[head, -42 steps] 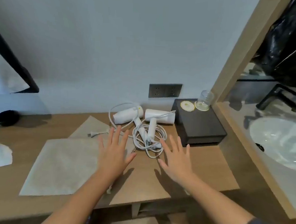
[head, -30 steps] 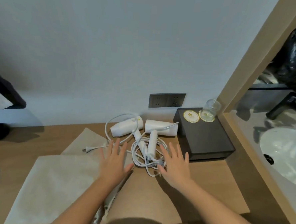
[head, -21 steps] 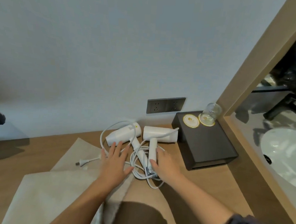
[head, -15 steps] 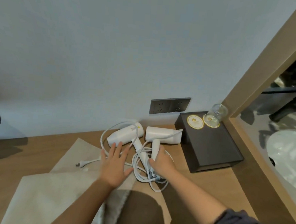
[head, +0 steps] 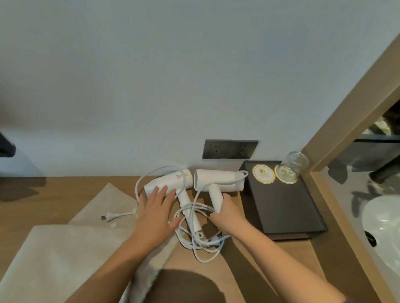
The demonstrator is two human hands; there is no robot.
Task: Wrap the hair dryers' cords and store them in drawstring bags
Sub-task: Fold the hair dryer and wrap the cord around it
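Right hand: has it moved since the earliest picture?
Yes. The right hand has gone forward, toward the wall socket, off the desk and onto the right hair dryer's handle, which it now holds.

Wooden table (head: 50, 203): dryers (head: 169, 183), cords (head: 195, 242), bags (head: 54, 255), black tray (head: 282, 208).

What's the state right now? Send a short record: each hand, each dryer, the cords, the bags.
left hand: open, flat, fingertips on the left dryer
right hand: grips the right dryer by its handle
cords: unwrapped, tangled between the hands
plug: one visible, lying on a bag
drawstring bags: flat on the table, overlapping, nothing inside yet
tray: black, right of the dryers, with an upturned glass at its back
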